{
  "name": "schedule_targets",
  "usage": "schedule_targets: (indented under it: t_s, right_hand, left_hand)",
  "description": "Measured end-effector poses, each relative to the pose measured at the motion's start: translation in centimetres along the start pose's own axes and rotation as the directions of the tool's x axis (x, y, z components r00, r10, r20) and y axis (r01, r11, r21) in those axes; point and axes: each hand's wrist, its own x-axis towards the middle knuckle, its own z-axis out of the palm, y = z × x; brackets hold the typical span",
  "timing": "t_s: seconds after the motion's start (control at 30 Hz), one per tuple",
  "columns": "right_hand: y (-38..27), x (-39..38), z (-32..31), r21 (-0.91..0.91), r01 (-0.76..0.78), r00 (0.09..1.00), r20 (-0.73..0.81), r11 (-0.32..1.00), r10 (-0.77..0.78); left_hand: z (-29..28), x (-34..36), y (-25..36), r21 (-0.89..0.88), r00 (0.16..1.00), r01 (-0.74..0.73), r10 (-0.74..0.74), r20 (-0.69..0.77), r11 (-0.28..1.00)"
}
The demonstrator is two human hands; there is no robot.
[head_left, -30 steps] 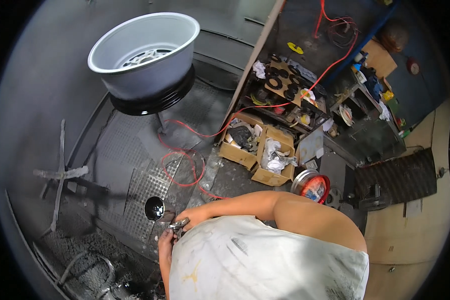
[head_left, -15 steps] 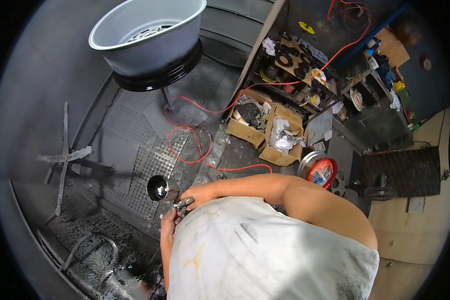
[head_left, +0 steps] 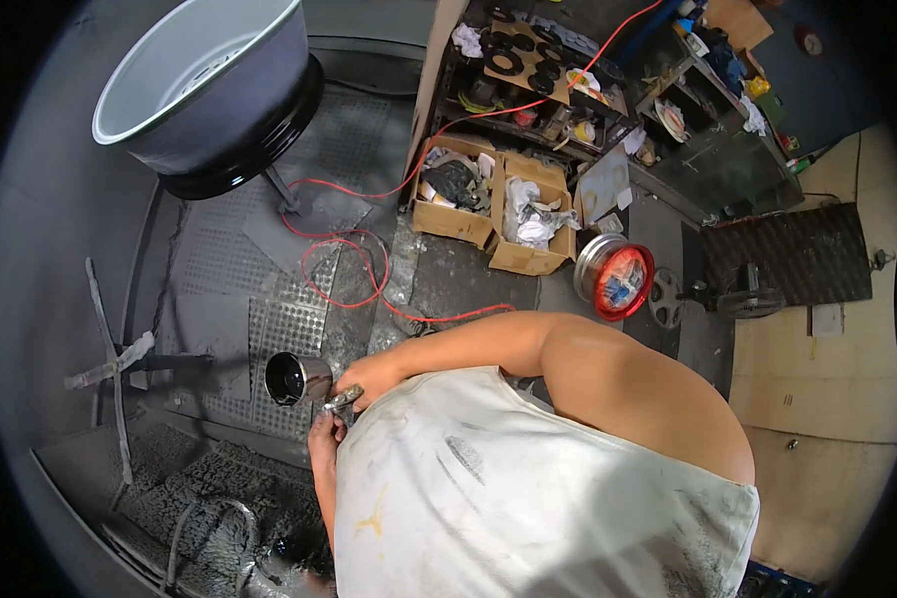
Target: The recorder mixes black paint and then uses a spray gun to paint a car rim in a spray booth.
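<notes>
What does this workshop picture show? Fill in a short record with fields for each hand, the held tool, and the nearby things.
Right hand: grips a spray gun
Left hand: at the gun from below
Cup: metal, open, dark inside
Wheel rim: grey, on a stand, apart from the hands
Hose: red, looped on the floor
Boxes: cardboard, holding rags

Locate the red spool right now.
In the head view, the red spool lies on the floor right of centre, just right of the cardboard boxes, beyond the person's right arm.
</notes>
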Motion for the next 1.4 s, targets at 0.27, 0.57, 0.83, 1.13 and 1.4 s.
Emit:
schedule_targets:
  t_s: [0.27,0.57,0.83,1.13,1.4]
  right_hand:
    - [0.5,-0.2,-0.1,-0.027,0.008,1.0,0.031,1.0,-0.007]
    - [2.0,-0.7,-0.8,0.019,-0.144,0.985,-0.09,0.989,0.145]
    - [2.1,2.6,-4.2,-0.074,-0.04,0.992,0.119,0.996,0.049]
    - [-0.9,4.4,-7.8,-0.169,0.071,0.894,0.448,0.983,0.012]
    - [-1.2,3.0,-9.7,-0.223,0.02,0.748,0.65,0.975,0.133]
  left_hand:
    - [2.1,-0.4,2.0,0.014,0.979,0.1,-0.096,-0.179,0.995]
    - [4.4,0.9,-0.2,-0.007,0.973,-0.149,0.145,-0.177,0.989]
    - [7.2,2.5,-2.1,-0.086,0.905,-0.269,0.221,-0.363,0.959]
    - [12.6,2.3,-2.2,-0.183,0.679,-0.398,0.155,-0.717,0.899]
    - [19.6,3.5,-5.0,-0.272,0.529,-0.504,0.044,-0.847,0.82]
